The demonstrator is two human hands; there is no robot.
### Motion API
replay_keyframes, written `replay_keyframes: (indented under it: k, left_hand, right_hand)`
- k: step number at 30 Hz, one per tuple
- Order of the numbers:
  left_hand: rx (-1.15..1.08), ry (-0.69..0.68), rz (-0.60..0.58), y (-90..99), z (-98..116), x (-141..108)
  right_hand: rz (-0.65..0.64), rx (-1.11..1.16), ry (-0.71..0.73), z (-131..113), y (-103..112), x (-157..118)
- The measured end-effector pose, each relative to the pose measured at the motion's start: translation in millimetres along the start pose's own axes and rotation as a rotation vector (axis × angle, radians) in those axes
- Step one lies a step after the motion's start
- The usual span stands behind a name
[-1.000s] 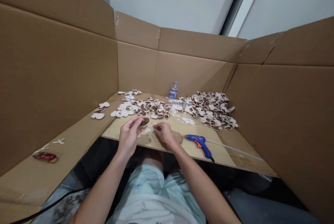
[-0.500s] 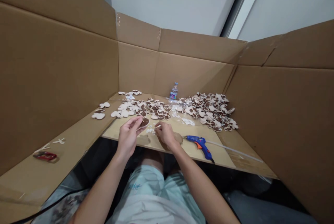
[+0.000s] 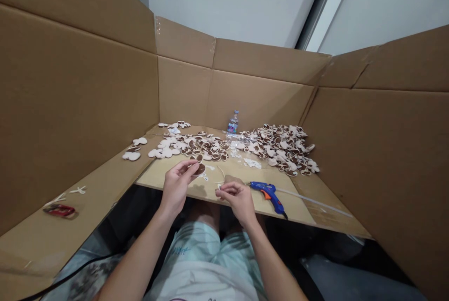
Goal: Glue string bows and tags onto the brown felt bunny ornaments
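Note:
My left hand (image 3: 177, 184) pinches a brown flat cutout with rounded lobes (image 3: 200, 168) over the front of the board. To its right, my right hand (image 3: 238, 198) is closed with thumb and fingertips on a small white piece (image 3: 219, 187). A thin cream cord (image 3: 221, 172) curves up beside those fingertips; whether it is attached to the piece I cannot tell. Small white pieces (image 3: 203, 177) lie on the board under the left hand's cutout. Just right of my right hand rests a blue glue gun (image 3: 268, 191) with an orange trigger.
Brown-and-white cutouts form a heap (image 3: 286, 146) at the right and a pile (image 3: 196, 144) in the middle. A plastic bottle (image 3: 233, 122) stands at the back. Red-handled cutters (image 3: 60, 210) lie at the left. Cardboard walls (image 3: 259, 81) surround the wooden board (image 3: 291, 207).
My right hand has moved right and toward me from the small white pieces, now with a white piece in its fingertips. The left hand's cutout has shifted slightly right and turned.

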State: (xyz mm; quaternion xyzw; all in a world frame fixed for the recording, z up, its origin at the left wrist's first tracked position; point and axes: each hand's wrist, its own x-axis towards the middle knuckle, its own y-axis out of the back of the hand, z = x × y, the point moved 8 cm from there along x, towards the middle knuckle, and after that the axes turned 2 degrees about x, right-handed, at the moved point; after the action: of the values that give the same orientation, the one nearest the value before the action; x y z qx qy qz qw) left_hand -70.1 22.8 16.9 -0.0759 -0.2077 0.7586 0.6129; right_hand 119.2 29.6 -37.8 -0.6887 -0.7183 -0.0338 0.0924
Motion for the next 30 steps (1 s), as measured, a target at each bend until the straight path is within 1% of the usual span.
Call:
replay_keyframes:
  k: [4, 8, 15, 20, 24, 27, 30]
  left_hand:
    - [-0.014, 0.032, -0.026, -7.8, -3, -4]
    - [-0.022, 0.023, -0.044, -11.5, -4, -6]
    - [0.053, -0.004, -0.088, -14.2, -8, -7]
    - [0.150, -0.045, -0.138, -21.2, -5, -13]
    - [0.190, -0.079, -0.181, -27.0, -4, -16]
    - [0.151, -0.056, -0.212, -30.3, -8, -18]
    - [0.087, -0.005, -0.253, -34.9, -13, -20]
  right_hand:
    - [-0.032, 0.085, -0.022, -7, 1, -15]
    - [-0.031, 0.177, -0.039, -14, 0, -22]
    - [-0.034, 0.166, 0.032, -26, 0, -25]
    - [-0.007, 0.083, 0.086, -35, 2, -27]
    - [0.028, 0.141, 0.080, -41, 5, -27]
    - [0.095, 0.220, 0.076, -43, 10, -29]
    - [0.156, 0.253, 0.103, -46, 13, -33]
